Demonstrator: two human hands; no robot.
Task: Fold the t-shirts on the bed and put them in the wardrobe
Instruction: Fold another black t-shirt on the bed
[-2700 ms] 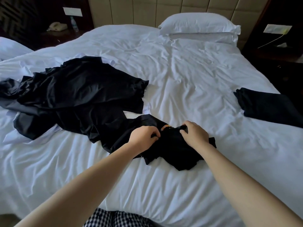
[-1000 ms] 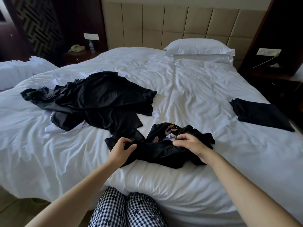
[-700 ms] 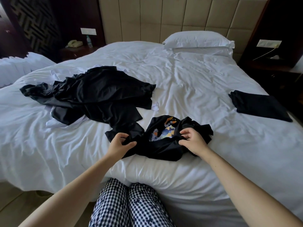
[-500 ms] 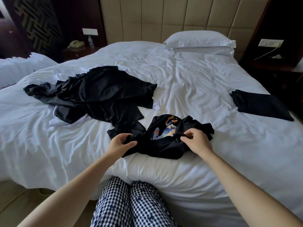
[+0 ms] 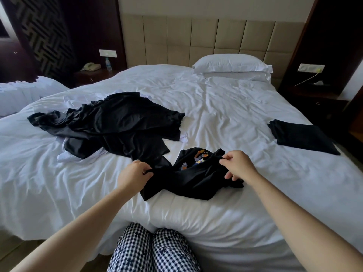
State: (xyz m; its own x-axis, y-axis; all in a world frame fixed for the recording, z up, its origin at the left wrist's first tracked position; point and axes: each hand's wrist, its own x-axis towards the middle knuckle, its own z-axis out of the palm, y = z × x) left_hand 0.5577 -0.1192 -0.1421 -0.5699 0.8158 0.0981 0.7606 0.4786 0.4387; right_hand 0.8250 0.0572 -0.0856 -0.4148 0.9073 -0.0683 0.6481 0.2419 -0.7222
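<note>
Here, both hands pinch a crumpled black t-shirt (image 5: 193,178) on the bed (image 5: 225,114): left hand (image 5: 133,173) one edge, right hand (image 5: 237,165) the other.

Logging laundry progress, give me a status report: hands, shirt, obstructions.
Left hand and right hand each pinch the printed black t-shirt. Shirt crumpled, unfolded, on the bed. Black clothes pile close on its left; folded black garment lies apart, right.

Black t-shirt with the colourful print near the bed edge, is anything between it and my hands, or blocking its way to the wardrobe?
Nothing visible: the left hand and right hand both pinch the black printed t-shirt. The wardrobe is out of view, so that path cannot be judged.
</note>
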